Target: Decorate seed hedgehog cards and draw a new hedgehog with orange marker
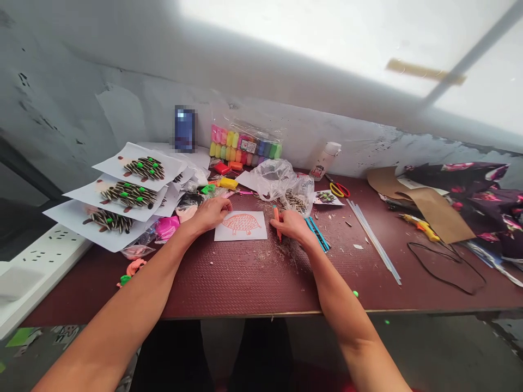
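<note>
A white card (241,234) with an orange drawing of a rounded, hatched animal lies flat on the dark red table. At the card's upper left corner is my left hand (212,213), its fingers bent and pressed together; whatever they grip is too small to make out. To the right of the card, my right hand (289,224) holds an orange marker (277,222) upright, apart from the card. Beyond that hand lies a clear plastic bag (300,190) of striped seeds. Blue pencils (317,234) rest beside my right wrist.
Seed-covered sheets (118,201) are stacked at the left, near a white power strip (44,264). Coloured clay packs (245,147), a bottle (324,160) and scissors (338,189) stand or lie behind. Clear sticks (373,242) and a yellow glue gun (425,228) with its cable are right.
</note>
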{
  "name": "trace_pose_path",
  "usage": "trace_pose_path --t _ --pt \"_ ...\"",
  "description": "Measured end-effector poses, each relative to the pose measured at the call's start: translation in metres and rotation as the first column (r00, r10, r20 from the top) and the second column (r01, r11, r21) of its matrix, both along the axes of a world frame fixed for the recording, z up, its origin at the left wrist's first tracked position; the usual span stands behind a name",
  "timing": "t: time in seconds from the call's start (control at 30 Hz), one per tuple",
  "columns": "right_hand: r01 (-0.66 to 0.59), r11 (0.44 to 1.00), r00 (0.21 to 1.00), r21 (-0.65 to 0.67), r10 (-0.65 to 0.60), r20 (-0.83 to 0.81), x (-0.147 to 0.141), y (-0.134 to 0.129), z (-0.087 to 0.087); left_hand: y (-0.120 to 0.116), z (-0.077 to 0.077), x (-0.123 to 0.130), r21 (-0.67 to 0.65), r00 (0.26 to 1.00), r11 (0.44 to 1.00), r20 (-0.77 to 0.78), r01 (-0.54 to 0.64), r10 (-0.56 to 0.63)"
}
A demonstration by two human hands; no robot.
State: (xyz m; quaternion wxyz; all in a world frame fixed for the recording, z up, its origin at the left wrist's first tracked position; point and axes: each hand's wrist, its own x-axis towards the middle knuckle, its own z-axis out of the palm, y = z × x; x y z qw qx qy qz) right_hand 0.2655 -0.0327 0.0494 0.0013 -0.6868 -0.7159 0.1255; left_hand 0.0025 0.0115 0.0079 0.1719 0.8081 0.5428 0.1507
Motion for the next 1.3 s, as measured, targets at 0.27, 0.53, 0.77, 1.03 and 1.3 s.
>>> trace_pose_path --t 0.27,0.53,0.77,1.03,1.3 --pt "0.038 0.999 0.998 -0.016 -0.037 0.055 -0.0014 -0.0017 -0.0013 0.0029 -0.0024 -0.0014 0.001 0.999 1.000 0.037 0.024 -0.024" --pt "0.042 0.998 0.996 -0.051 -0.037 0.086 -0.0027 -0.0031 0.0023 -0.0003 -0.0044 -0.0004 0.058 1.000 0.998 0.013 0.019 -0.019" --pt "0.035 0.998 0.992 -0.051 -0.028 0.126 -0.0042 -0.0040 0.0040 -0.0048 -0.0023 0.0047 0.033 0.997 0.997 0.036 0.070 -0.071" --pt "0.040 0.998 0.989 -0.052 -0.032 0.143 -0.0029 -0.0033 0.0038 -0.0044 -0.0038 0.0035 -0.023 0.990 0.996 0.110 0.088 -0.085" --pt "0.031 0.998 0.987 -0.048 -0.023 0.160 -0.0012 -0.0042 0.0022 -0.0054 -0.0059 0.0028 0.000 0.989 0.996 0.121 0.089 -0.089"
